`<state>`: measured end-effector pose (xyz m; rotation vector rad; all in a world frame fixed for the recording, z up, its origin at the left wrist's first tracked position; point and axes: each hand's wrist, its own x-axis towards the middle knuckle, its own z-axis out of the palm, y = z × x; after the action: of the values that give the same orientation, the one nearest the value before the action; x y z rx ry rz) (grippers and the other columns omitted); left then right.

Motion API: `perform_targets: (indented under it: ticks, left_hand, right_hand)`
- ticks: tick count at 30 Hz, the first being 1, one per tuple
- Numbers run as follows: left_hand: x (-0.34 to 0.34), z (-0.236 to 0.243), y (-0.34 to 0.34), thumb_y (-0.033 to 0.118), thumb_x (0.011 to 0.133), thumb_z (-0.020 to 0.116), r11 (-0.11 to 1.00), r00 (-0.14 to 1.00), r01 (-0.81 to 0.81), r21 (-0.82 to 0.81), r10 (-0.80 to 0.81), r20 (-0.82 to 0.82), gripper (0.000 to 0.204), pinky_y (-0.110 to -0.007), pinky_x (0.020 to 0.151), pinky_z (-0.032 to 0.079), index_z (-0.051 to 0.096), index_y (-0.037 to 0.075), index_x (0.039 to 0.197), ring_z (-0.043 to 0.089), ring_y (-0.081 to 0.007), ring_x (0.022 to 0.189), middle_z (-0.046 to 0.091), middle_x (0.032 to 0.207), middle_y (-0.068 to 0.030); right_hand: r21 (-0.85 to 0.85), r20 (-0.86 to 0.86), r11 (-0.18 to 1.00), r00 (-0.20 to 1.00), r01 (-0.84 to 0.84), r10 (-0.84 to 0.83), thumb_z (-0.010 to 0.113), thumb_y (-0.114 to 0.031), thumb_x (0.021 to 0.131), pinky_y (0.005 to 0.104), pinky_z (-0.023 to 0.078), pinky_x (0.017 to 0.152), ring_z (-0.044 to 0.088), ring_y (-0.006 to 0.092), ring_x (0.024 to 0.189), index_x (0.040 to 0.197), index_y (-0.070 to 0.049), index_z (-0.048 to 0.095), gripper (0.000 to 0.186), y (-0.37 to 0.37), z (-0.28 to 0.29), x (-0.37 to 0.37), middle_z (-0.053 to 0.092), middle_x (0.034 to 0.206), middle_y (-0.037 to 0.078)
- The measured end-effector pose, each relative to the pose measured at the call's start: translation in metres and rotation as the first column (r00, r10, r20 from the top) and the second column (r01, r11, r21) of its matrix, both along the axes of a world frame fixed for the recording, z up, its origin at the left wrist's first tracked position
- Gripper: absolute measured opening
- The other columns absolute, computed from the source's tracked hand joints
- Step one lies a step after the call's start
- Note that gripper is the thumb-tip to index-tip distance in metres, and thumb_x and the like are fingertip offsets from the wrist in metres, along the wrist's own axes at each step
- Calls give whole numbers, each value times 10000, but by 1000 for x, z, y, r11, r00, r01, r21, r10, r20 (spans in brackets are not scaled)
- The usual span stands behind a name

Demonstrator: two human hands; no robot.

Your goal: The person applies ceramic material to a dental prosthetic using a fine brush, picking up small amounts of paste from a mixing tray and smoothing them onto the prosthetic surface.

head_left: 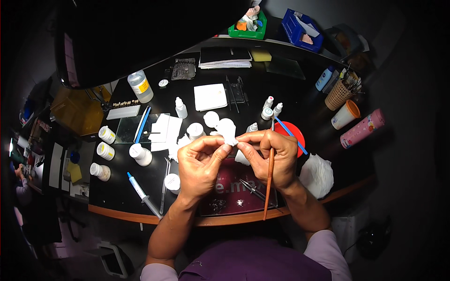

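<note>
My left hand (pixel 199 164) and my right hand (pixel 272 157) meet over the front of the desk. Between their thumbs and fingertips is a small white piece (pixel 230 140), too bright to make out its exact kind. A thin brush with a brown wooden handle (pixel 270 175) also stays in my right hand, held against the fingers with its handle end pointing down toward me. Beneath the hands lies a dark red mat (pixel 225 192) bearing a pair of dark metal tweezers or dividers (pixel 253 189) and some white crumbs. White round containers (pixel 195 130) stand just beyond the fingers.
White jars (pixel 140 154), a blue-tipped syringe (pixel 143 193) and steel tweezers (pixel 165 185) lie left. A red bowl (pixel 296 136), crumpled white tissue (pixel 317 176), a brush holder (pixel 338 96) and a pink bottle (pixel 362 129) are right. A dark screen-like shape (pixel 140 37) overhangs the upper left.
</note>
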<state>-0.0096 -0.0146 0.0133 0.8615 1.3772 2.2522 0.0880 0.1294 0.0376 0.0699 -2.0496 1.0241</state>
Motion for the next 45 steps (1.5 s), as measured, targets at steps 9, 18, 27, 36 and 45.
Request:
perform_targets:
  ticks: [9, 18, 27, 36, 45]
  left_hand:
    - [-5, -4, 4, -47, 911, 681, 999, 999, 54, -1, -54, 5, 112, -259, 817, 582, 694, -63, 1021, 707, -155, 874, 728, 959, -142]
    - [-3, -6, 4, -61, 910, 673, 987, 991, 130, 92, -128, -29, 129, -298, 866, 585, 681, -70, 1038, 714, -195, 946, 728, 1009, -179]
    - [-4, -9, 3, -68, 909, 669, 979, 987, 163, 122, -161, -26, 136, -312, 873, 584, 674, -74, 1045, 713, -200, 940, 728, 1007, -188]
    - [-2, -6, 1, -86, 895, 668, 973, 982, 191, 128, -191, -12, 136, -310, 873, 571, 668, -82, 1031, 707, -198, 941, 718, 1007, -203]
    - [0, -7, 1, -100, 892, 654, 955, 971, 233, 181, -237, 0, 122, -317, 894, 563, 663, -83, 1012, 701, -206, 968, 711, 1020, -200]
  right_hand:
    - [-506, -88, 855, 993, -111, 77, 675, 80, 886, 236, 593, 659, 713, 144, 760, 705, -59, 383, 370, 0, -4, -4, 712, 911, 213]
    - [-295, 144, 950, 987, 105, -65, 706, 79, 849, 241, 595, 628, 714, 152, 754, 678, -45, 404, 368, 17, -19, 2, 710, 893, 206]
    - [-27, 151, 986, 976, 166, -160, 746, 48, 770, 290, 400, 446, 569, 160, 465, 732, 28, 601, 152, 16, -28, -3, 541, 546, 64]
    - [53, 94, 978, 974, 200, -205, 713, -65, 882, 298, 429, 484, 587, 153, 532, 799, 27, 622, 154, 11, -4, 5, 598, 632, 73]
    - [-192, -189, 966, 973, -172, 136, 492, -154, 1005, 334, 517, 794, 608, 205, 823, 1192, 44, 436, 279, -5, -6, 28, 709, 977, 177]
